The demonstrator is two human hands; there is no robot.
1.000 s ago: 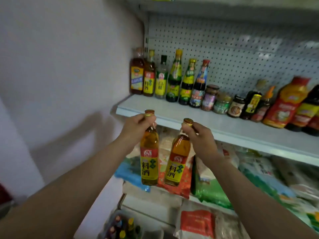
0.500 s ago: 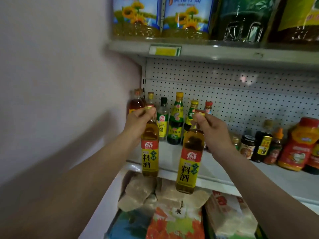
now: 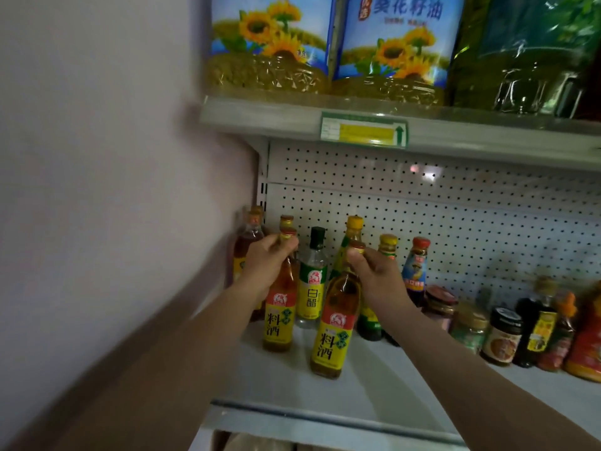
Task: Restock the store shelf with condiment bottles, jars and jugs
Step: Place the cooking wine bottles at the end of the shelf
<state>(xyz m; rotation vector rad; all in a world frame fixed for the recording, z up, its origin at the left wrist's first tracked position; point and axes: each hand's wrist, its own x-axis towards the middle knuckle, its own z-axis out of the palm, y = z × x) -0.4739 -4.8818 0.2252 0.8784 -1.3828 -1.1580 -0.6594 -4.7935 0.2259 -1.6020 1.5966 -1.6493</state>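
Both hands were over the white metal shelf, each with a bottle. The left hand pinched the neck of an amber cooking-wine bottle with a red-and-yellow label, fingers curled just under its gold cap. The right hand gripped the neck of a second, matching amber cooking-wine bottle the same way. Both bottles hung close to upright, bases low over the shelf's near left area; whether either base was touching the surface could not be told.

Behind them stood the far row: a clear white-vinegar bottle with a black cap between the two hands, a brown bottle against the left wall, a green bottle with a yellow cap and a dark sauce bottle with a red cap further right. Small glass jars sat to the right, well apart from the landing spot.

Doing this step well probably meant lowering each bottle straight down, label facing out, just in front of the back row. A neck grip lets the base swing, so a slow descent looked wise. The right bottle sat close to the green one behind it; a knock there could topple neighbours. Letting go only once each base sat flat seemed safest.
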